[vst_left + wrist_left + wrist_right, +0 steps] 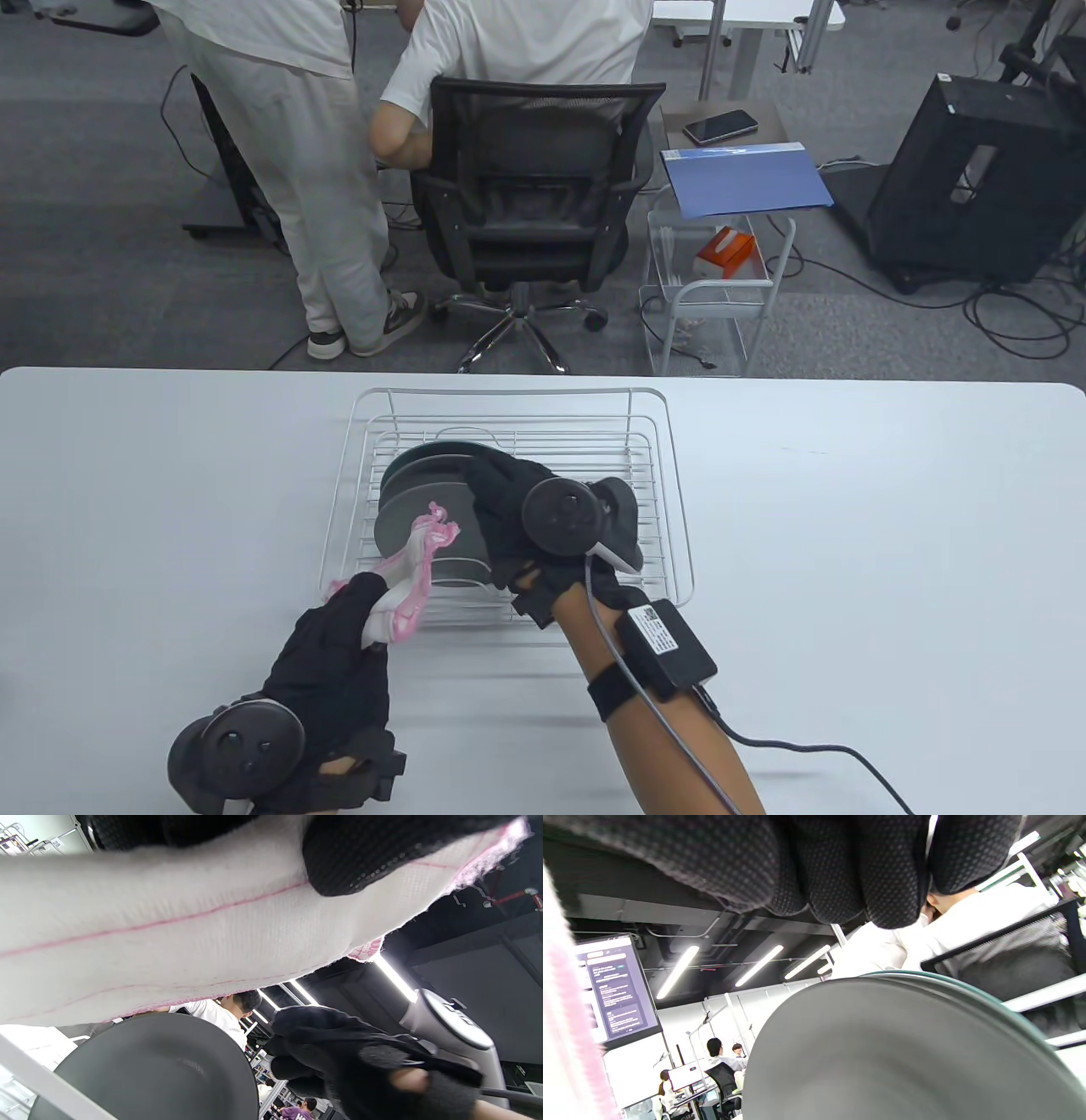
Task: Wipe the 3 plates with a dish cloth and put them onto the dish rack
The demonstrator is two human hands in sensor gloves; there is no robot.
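Note:
Three grey plates [420, 509] stand on edge in the left part of the white wire dish rack [670, 509] in the table view. My right hand [496, 501] hovers at the front plate's upper right rim. In the right wrist view its fingers [840, 866] hang loosely curled just above that plate [903, 1052], with a gap between. My left hand [339, 662] holds a pink-and-white dish cloth [411, 577] at the rack's front left corner. The cloth [169, 933] fills the left wrist view, pinched by a finger [360, 853], above the plate [157, 1073] and beside my right hand [339, 1065].
The white table [848, 552] spreads wide on both sides of the rack. Beyond its far edge stand a black office chair [526, 212], two people in white, and a wire trolley [721, 297] with a blue folder [747, 178] on top.

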